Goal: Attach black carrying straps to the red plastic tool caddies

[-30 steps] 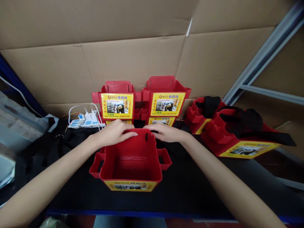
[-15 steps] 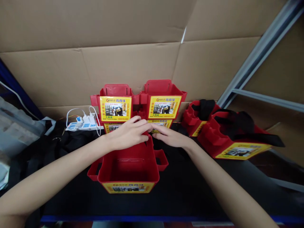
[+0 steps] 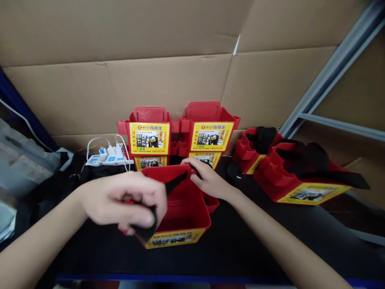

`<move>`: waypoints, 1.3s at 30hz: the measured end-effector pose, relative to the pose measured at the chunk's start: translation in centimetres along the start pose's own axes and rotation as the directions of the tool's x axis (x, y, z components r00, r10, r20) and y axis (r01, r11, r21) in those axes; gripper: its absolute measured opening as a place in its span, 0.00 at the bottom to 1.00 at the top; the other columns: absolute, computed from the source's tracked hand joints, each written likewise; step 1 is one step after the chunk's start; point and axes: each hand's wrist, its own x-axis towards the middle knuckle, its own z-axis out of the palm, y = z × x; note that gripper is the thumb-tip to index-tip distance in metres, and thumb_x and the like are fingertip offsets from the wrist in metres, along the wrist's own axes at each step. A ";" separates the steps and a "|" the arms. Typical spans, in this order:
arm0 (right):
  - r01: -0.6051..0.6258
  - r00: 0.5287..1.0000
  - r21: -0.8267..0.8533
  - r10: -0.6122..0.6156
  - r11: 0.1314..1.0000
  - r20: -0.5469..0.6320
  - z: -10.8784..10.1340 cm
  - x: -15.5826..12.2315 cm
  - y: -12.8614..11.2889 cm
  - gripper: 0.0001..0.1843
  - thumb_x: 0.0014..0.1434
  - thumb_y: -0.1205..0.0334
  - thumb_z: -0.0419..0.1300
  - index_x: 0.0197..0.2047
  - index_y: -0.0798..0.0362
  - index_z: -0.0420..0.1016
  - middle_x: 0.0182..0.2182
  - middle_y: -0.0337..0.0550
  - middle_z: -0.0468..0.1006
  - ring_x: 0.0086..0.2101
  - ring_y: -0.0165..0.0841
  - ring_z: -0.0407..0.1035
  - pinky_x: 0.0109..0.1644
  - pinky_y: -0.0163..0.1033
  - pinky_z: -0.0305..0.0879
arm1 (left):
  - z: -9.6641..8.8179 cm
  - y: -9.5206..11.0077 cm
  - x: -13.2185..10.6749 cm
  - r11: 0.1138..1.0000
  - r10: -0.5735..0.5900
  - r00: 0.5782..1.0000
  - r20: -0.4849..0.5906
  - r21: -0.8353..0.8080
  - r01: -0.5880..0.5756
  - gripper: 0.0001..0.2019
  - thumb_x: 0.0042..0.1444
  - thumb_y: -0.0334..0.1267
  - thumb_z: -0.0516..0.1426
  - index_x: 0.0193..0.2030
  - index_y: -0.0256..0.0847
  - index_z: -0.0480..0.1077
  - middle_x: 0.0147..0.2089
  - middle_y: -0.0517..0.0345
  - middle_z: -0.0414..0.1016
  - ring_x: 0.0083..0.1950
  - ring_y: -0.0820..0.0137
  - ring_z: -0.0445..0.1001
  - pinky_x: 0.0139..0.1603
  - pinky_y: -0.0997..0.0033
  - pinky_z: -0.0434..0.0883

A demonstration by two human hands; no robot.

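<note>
A red plastic tool box (image 3: 192, 208) with a yellow label stands in front of me, its opening facing up. A black strap (image 3: 177, 181) comes through the slot at the right of its raised back panel. My left hand (image 3: 129, 198), slightly blurred, is closed on the strap in front of the box's left side and hides part of it. At the back panel's right corner, my right hand (image 3: 207, 178) grips the box's edge beside the slot, thumb inside and fingers behind.
Behind are stacked red tool boxes (image 3: 150, 138) against a cardboard wall (image 3: 168, 88). On the right sit red boxes with black straps (image 3: 300, 172). A white power strip (image 3: 110, 159) with chargers lies left, near black fabric and a grey bag (image 3: 27, 156). The black tabletop (image 3: 240, 249) has a blue edge.
My left hand has moved from the back panel toward me and left, drawing the black strap through the slot. The box has turned and shifted slightly right. My right hand stays at the panel.
</note>
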 end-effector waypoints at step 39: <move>0.030 0.999 -0.027 -0.031 0.999 -0.029 0.7 0.4 0.3 0.11 0.51 0.73 0.46 0.38 0.54 0.63 0.40 0.48 0.67 0.42 0.38 0.60 0.50 0.47 0.57 | 2.4 -1.4 6.2 0.720 -0.326 0.922 -0.209 0.578 0.385 0.30 0.59 0.53 0.36 0.30 0.35 0.72 0.28 0.49 0.73 0.26 0.68 0.70 0.27 0.70 0.62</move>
